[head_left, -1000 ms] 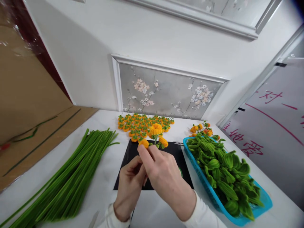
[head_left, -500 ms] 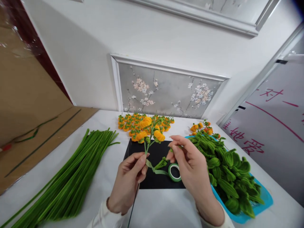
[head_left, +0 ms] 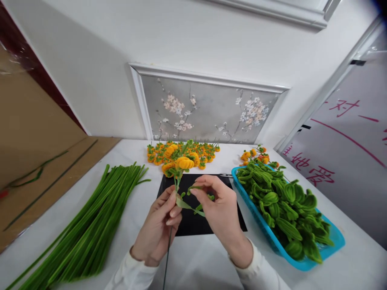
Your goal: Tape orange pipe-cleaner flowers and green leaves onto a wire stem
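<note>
My left hand pinches the stem of a spray of fuzzy orange pumpkin-shaped heads, held upright with its thin wire end hanging below. A strip of pale green tape is attached at the pinched stem and stretches right, towards my right hand. Between the right thumb and fingers is a small curled green chenille piece, close to the stem but apart from it. Other small green pieces lie on the black mat, partly covered by that hand. The tape roll is hidden.
A bundle of long green chenille stems lies at left. On the right stands a blue basket heaped with green chenille leaves. Several orange heads sit along the wall, with an orange-and-green sprig behind the basket.
My right hand has moved left with the green piece, nearer the stem, and now covers the tape roll. The orange spray has turned in my left hand. The view has shifted slightly.
</note>
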A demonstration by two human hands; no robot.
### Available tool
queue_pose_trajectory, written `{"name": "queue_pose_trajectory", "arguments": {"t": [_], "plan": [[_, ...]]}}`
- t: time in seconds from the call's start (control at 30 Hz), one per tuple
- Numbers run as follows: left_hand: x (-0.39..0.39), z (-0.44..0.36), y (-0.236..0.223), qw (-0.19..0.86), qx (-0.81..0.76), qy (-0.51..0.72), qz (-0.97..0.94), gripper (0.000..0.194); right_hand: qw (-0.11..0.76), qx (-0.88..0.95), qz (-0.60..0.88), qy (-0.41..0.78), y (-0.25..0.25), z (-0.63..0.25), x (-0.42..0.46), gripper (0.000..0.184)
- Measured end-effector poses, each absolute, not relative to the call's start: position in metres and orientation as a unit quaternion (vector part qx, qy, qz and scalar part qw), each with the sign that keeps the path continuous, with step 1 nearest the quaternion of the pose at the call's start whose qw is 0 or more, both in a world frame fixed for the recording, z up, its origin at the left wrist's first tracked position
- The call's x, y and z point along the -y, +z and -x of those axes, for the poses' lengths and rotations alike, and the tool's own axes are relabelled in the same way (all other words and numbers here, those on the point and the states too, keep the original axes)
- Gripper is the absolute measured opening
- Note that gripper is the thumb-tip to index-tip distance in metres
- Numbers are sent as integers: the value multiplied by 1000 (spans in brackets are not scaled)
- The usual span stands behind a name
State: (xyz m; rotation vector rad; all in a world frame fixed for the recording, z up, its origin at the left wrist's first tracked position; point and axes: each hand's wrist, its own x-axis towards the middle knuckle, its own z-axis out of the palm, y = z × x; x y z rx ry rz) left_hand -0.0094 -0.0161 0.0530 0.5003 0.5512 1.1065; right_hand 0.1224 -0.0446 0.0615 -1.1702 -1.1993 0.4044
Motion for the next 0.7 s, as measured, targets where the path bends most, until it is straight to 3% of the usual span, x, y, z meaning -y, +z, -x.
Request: {"name": "queue_pose_trajectory", "arguments": {"t": [0.13, 0.4, 0.7], "plan": [[16, 10, 54, 803, -235, 509, -203, 6, 634, 576, 502, 120, 60, -118, 42, 14], [16, 14, 55, 842, -200, 494, -84, 32, 638, 602, 480, 24, 59, -108, 42, 20], [16, 12, 54, 849, -180, 495, -35, 36, 632, 608, 480, 4, 61, -109, 40, 23]]}}
